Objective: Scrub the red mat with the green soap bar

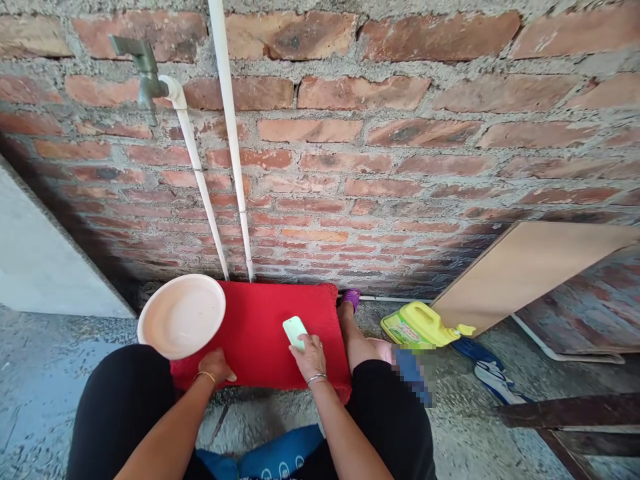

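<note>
A red cloth with a fringed edge is spread over a low, flat surface between my knees. My left hand presses on its near left part, thumb out to the side and the other fingers curled down against the fabric; their tips are hidden. In my right hand is a pale green oblong block with rounded corners, held over the right half of the cloth. Its underside is out of sight, so whether it is a brush or soap I cannot tell. A pale pink basin sits at the cloth's left end.
A tap and white pipes run along the brick wall. On the right lie a yellow jug, a leaning board and blue-and-white footwear. A pale slab stands at left; a dark wooden frame at lower right.
</note>
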Action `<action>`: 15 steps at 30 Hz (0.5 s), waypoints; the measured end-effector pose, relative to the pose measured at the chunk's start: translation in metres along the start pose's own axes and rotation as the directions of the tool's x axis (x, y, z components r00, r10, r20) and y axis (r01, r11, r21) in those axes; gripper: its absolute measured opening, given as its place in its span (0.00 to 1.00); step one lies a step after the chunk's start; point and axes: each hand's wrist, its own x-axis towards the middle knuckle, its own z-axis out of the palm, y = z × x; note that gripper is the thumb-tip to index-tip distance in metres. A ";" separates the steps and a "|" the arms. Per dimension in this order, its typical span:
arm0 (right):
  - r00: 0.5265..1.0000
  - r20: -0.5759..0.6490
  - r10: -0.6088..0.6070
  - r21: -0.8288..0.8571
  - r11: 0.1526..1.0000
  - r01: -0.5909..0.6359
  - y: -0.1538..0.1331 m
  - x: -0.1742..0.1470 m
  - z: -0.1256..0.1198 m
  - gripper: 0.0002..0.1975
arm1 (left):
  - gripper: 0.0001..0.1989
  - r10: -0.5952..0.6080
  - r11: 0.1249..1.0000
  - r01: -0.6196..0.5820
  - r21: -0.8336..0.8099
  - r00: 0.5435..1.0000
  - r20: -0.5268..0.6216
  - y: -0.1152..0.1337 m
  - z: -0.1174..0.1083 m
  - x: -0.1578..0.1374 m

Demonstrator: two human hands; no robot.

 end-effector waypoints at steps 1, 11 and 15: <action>0.999 0.021 -0.039 -0.011 0.999 0.039 -0.003 -0.002 0.003 0.11 | 0.27 -0.001 1.000 0.001 0.010 1.000 -0.003 0.000 0.000 -0.001; 0.963 -0.132 0.235 -0.013 0.971 -0.239 0.052 0.014 -0.024 0.14 | 0.30 -0.001 0.998 0.000 0.063 1.000 0.015 0.003 -0.004 -0.006; 0.987 -0.147 0.065 0.037 0.997 -0.060 0.021 0.015 -0.003 0.14 | 0.30 -0.001 0.999 0.001 0.052 1.000 0.007 0.002 -0.002 -0.004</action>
